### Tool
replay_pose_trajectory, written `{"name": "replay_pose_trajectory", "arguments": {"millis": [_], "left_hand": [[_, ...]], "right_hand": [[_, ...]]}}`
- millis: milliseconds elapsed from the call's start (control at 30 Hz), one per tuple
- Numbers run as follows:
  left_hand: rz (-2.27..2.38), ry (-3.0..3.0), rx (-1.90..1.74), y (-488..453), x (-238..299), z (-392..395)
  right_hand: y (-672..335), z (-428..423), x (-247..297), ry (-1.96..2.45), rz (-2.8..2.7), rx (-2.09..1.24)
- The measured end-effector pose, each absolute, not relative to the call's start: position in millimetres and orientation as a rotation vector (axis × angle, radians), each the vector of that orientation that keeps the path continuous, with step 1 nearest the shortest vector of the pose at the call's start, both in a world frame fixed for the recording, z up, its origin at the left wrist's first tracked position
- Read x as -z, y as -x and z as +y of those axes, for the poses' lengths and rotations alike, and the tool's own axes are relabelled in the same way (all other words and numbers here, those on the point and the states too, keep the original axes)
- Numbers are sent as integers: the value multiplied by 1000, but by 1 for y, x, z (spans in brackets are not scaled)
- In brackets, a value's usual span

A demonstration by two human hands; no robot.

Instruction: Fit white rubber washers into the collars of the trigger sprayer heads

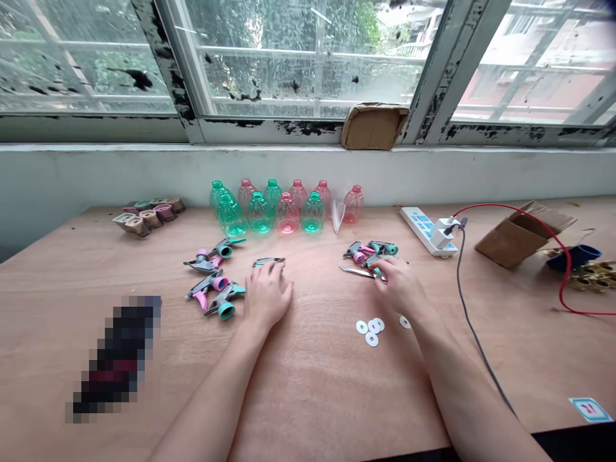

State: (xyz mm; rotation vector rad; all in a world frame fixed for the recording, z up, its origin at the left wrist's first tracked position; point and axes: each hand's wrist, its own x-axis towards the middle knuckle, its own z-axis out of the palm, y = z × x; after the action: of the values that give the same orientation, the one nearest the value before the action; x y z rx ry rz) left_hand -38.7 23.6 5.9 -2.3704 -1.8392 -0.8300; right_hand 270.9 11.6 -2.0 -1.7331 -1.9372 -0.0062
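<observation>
Spray heads [371, 251] sit under the right hand [397, 287], fingers curled on one, grip unclear — the left hand [267, 294], fingers half-open, touches a grey strip [268, 261] at 12 o'clock.

The left hand [267, 296] is resting palm-down on the plywood, its fingertips reaching a curved grey plastic sprayer part [268, 261] that is lying flat just ahead of them. The right hand [397, 287] is curling over a small heap of trigger sprayer heads [371, 251], grey with pink and teal parts, which are lying on their sides and overlapping one another. Its fingers [382, 266] are touching the near edge of the heap, though whether they are gripping a head is hidden. A slim metal hand tool [357, 272], either tweezers or scissors, is lying just beside those fingers, pointing toward them.
</observation>
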Motion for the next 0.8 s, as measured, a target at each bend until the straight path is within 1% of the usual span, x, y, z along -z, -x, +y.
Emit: {"name": "replay_pose_trajectory", "arguments": {"millis": [167,333,400,567,800], "left_hand": [[-1569,2680,932,25,-5,14],[-1536,2817,832,22,0,11],[-1538,2838,819,21,-2,10],[-1502,2902,898,22,-9,7],[-1461,2935,849,21,4,9]], "right_hand": [[-266,-2,-17,1796,-2065,-258],[-269,-18,-28,1802,-2275,-810],[-271,-20,-28,1744,-2307,-951],[-268,-19,-26,1577,-2410,-1007],[-261,-17,-25,1497,-2435,-1035]]}}
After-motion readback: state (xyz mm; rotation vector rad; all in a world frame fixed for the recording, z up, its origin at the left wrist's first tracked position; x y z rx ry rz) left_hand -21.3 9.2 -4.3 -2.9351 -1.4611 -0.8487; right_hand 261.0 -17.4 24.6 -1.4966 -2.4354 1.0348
